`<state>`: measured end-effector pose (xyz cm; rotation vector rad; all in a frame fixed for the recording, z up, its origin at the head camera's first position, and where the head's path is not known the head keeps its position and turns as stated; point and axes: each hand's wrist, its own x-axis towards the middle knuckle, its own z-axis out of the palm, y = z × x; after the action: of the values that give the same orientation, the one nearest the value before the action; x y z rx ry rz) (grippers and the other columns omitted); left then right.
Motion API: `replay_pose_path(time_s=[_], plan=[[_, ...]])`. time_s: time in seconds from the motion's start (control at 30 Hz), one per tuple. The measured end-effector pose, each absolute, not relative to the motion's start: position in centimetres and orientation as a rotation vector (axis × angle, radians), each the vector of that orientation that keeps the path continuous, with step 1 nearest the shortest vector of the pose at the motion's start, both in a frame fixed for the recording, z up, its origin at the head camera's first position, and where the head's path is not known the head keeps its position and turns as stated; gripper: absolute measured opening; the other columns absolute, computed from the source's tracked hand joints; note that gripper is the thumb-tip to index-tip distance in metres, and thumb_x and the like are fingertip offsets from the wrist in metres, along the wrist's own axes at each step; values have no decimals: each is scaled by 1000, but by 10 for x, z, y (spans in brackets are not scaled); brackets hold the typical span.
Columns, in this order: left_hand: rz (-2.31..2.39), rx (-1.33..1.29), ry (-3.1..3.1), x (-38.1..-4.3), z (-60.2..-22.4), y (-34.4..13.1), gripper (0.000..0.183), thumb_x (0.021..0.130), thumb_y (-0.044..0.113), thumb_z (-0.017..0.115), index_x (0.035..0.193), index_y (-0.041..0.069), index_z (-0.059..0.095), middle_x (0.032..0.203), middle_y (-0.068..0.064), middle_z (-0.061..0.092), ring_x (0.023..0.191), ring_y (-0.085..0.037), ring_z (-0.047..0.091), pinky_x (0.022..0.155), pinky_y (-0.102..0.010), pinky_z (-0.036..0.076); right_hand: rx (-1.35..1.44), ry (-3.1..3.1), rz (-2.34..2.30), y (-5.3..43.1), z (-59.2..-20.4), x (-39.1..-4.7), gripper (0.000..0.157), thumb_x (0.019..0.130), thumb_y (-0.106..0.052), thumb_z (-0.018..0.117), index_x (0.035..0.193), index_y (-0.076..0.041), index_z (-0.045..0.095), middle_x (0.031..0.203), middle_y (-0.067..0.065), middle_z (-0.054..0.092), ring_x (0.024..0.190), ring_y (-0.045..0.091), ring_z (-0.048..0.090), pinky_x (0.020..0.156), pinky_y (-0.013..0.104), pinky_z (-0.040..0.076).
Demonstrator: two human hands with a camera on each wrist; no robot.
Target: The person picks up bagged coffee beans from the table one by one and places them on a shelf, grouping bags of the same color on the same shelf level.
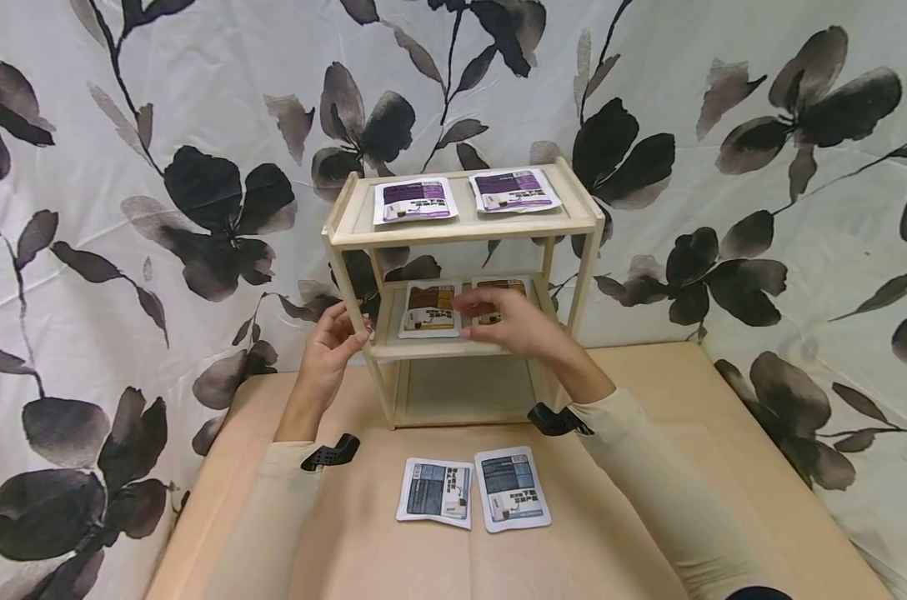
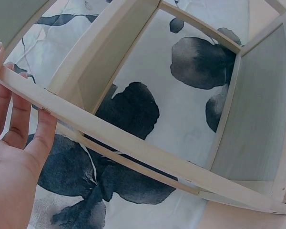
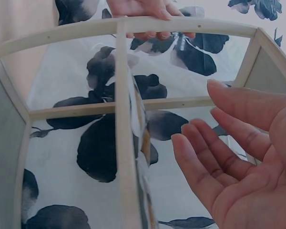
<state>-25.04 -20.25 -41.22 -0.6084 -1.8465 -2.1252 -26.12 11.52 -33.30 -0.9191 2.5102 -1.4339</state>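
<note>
A small three-tier wooden shelf [image 1: 464,348] stands in the middle of the head view. My left hand [image 1: 326,358] holds its left front post [image 2: 119,129], thumb on one side and fingers on the other. Over the middle tier is my right hand [image 1: 517,325], fingers loosely bent and thumb apart, with nothing between them in the right wrist view. Two pouches with brown and orange labels lie on that tier: the left pouch [image 1: 428,310] shows whole, while my hand partly hides the right pouch [image 1: 509,285].
On the top tier lie two purple-labelled pouches, a left one [image 1: 416,201] and a right one [image 1: 515,191]. Two blue-labelled pouches, one left [image 1: 434,492] and one right [image 1: 513,488], lie on the table [image 1: 386,558] before the shelf. A floral cloth [image 1: 221,350] hangs behind.
</note>
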Motion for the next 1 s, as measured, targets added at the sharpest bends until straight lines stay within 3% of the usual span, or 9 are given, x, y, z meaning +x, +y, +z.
replay_pose_path(time_s=[0.1,0.27,0.33,0.47,0.53,0.57,0.73,1.0], plan=[[-2129,-595,-1854,-250,-412,-203,49,95,-11,60,141,-1,48,111,-5,63,102,-15,61,86,-24,55,-930,2472,-1451,117,-339,-255,46,92,-9,75,135,1,61,135,19,62,123,32,60,100,47,52],[-2144,-576,-1853,-249,-412,-202,47,94,-11,62,131,19,61,114,-12,62,103,-16,61,87,-24,56,-951,2407,-1469,120,-350,-246,47,91,-8,76,134,2,61,134,17,63,120,31,62,97,44,54],[-2152,-575,-1846,-249,-412,-202,48,94,-10,62,130,21,61,114,-14,62,103,-17,61,87,-25,56,-952,2385,-1461,122,-354,-243,47,91,-9,76,134,1,61,133,16,64,120,31,63,97,43,55],[-2158,-584,-1844,-249,-412,-202,47,94,-10,62,139,1,51,112,-9,63,103,-18,60,87,-25,55,-982,2319,-1448,126,-366,-239,46,91,-9,76,134,-2,62,131,13,65,119,28,63,98,44,54],[-2157,-587,-1848,-249,-413,-202,50,95,-10,62,141,-4,45,111,-4,64,103,-18,60,87,-25,55,-1000,2276,-1458,128,-372,-237,45,91,-8,76,134,-3,62,129,11,66,119,27,63,99,46,54],[-2155,-589,-1848,-249,-413,-202,50,95,-10,61,142,-5,44,111,-3,64,103,-17,60,87,-25,55,-1007,2259,-1462,130,-375,-236,45,91,-8,76,134,-5,62,129,10,67,119,25,63,100,46,53],[-2156,-585,-1837,-250,-414,-202,46,95,-10,61,134,14,58,110,-2,64,102,-16,61,88,-25,55,-1032,2161,-1496,136,-391,-233,43,91,-8,75,133,-9,64,129,9,67,122,27,61,102,48,52],[-2150,-598,-1835,-251,-413,-202,52,95,-12,60,142,-10,38,110,-4,63,103,-15,61,88,-25,55,-1035,2088,-1488,138,-429,-230,42,92,-6,74,133,-6,63,127,10,67,120,31,63,98,38,55]])
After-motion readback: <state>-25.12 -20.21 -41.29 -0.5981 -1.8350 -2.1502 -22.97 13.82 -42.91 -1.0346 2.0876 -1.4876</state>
